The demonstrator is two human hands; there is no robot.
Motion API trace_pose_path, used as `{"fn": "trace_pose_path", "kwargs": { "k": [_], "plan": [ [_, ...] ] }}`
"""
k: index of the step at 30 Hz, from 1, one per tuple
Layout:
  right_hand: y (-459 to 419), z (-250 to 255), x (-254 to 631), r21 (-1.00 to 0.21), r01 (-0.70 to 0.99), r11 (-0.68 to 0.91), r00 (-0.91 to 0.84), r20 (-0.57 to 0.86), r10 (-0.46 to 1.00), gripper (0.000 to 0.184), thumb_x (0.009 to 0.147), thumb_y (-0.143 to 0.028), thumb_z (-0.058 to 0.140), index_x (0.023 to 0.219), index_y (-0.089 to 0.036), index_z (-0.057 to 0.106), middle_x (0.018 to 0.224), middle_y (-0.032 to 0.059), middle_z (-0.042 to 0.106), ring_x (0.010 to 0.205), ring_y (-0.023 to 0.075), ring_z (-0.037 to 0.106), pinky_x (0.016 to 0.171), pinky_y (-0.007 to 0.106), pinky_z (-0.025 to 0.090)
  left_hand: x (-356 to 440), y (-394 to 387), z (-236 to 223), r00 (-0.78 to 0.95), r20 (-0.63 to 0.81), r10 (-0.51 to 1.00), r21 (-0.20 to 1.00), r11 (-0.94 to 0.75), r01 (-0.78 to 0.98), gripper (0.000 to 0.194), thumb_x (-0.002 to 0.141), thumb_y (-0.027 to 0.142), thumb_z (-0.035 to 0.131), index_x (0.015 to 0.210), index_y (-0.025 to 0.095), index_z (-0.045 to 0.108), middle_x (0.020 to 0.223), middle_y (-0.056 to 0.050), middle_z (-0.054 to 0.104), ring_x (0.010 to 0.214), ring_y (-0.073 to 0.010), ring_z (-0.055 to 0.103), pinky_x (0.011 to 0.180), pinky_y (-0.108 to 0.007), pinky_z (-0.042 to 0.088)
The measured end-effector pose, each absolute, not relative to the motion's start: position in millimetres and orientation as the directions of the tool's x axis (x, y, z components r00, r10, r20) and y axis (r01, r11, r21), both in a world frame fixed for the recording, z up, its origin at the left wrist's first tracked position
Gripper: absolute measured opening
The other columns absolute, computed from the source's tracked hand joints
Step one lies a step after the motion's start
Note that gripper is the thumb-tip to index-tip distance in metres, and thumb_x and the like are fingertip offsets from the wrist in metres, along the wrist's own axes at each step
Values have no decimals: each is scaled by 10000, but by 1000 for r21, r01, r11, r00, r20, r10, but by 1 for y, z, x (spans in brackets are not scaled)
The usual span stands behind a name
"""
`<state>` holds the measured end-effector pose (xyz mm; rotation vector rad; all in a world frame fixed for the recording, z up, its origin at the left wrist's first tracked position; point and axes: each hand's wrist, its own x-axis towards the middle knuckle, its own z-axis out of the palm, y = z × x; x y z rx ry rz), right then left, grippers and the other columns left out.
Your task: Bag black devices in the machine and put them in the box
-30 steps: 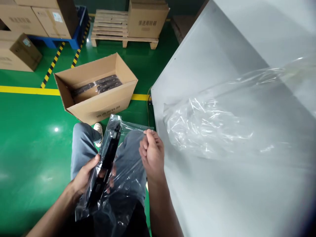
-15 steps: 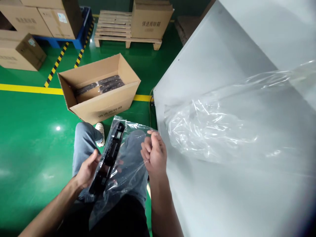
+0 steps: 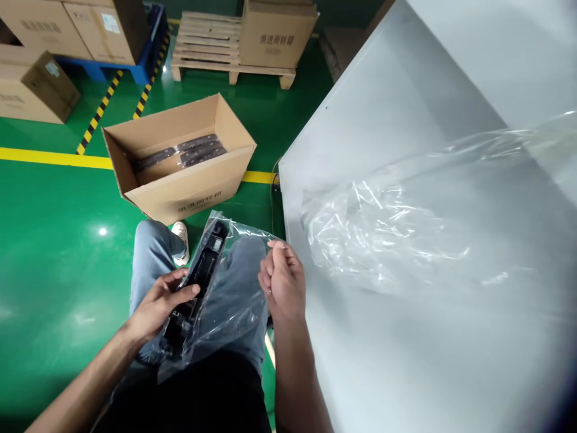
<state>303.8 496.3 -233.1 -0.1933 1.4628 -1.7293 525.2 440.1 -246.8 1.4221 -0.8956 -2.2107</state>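
Observation:
A long black plastic part (image 3: 208,260) lies tilted inside a clear plastic bag (image 3: 237,319) above my lap. My left hand (image 3: 163,300) grips the part through the film, thumb across its face and fingers at its left edge. On the bag's other side, my right hand (image 3: 283,273) is closed, pinching the upper right edge of the bag and pulling the film taut. The part's lower end shows beneath my left hand, partly blurred by the film's reflections.
An open cardboard box (image 3: 193,195) with several wrapped dark parts (image 3: 202,150) stands on the green floor ahead. Crumpled clear bags (image 3: 374,234) lie on the white surface (image 3: 383,361) at right. Farther off are a wooden pallet (image 3: 205,42), a blue pallet (image 3: 144,71) and closed boxes (image 3: 274,39).
My left thumb has come over the front of the black part, where before the hand supported its left side. My right hand keeps its pinch, nearly still.

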Motion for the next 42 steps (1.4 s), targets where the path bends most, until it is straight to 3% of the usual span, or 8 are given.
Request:
{"fn": "trace_pose_path", "kwargs": {
  "k": [7,11,17,20,23,25,28,42],
  "plan": [
    [495,-250,289,-839,540,67,-579,-428,-694,493,808,-676,831,931,-237,643,560,-137,364,402,42,238,344,171,182,535,439,-239,-405,-710,-576,624,-782,17,591,526,398,1048,995,140,798,822,-78,802,649,-203,723,611,-276,587],
    [499,-259,269,-865,482,139,-491,-398,-775,555,809,-701,799,1107,-245,692,692,-80,552,503,83,495,429,204,385,537,431,-240,-344,-698,-627,671,-741,-10,626,534,415,1050,1035,146,787,913,-81,818,673,-172,715,626,-244,577],
    [512,-255,285,-994,-93,62,-723,25,-691,486,882,-519,808,1284,-276,684,1240,72,705,1185,243,678,992,411,577,538,418,-243,-252,-559,-790,826,-556,-92,518,622,464,1002,969,172,750,755,2,734,617,-126,617,555,-210,499],
    [517,-238,314,-901,-408,-148,-299,285,-911,493,901,-552,806,1287,-260,712,1261,103,728,1225,280,666,1079,468,538,533,417,-244,-259,-553,-792,833,-538,-132,525,648,490,983,996,176,746,771,1,745,633,-128,618,577,-214,501],
    [520,-230,337,-812,-500,-302,163,254,-953,575,798,-551,914,1250,-242,738,1151,78,782,1174,271,685,1111,463,513,530,417,-245,-254,-551,-795,834,-536,-132,546,651,489,985,1025,176,739,818,-7,769,680,-133,651,623,-210,516],
    [523,-233,344,-769,-552,-321,244,219,-945,287,854,-356,905,1081,-239,776,975,22,794,1016,212,708,1059,416,526,531,414,-245,-247,-571,-783,819,-564,-108,564,649,495,988,1030,173,723,805,-11,770,684,-144,674,635,-219,528],
    [531,-244,343,-743,-562,-364,226,286,-931,150,954,-128,757,844,-230,753,817,-24,769,848,152,687,978,373,540,537,405,-243,-194,-658,-728,746,-665,-38,635,603,512,1001,1041,160,705,767,-33,773,646,-190,710,597,-258,551],
    [544,-253,300,-687,-682,-251,-35,373,-927,89,943,-238,776,944,-324,797,909,-6,831,996,251,747,1067,558,548,542,391,-243,-73,-616,-784,757,-615,222,487,614,422,986,903,109,749,785,-49,772,685,-188,716,675,-287,594]
  ]
}}
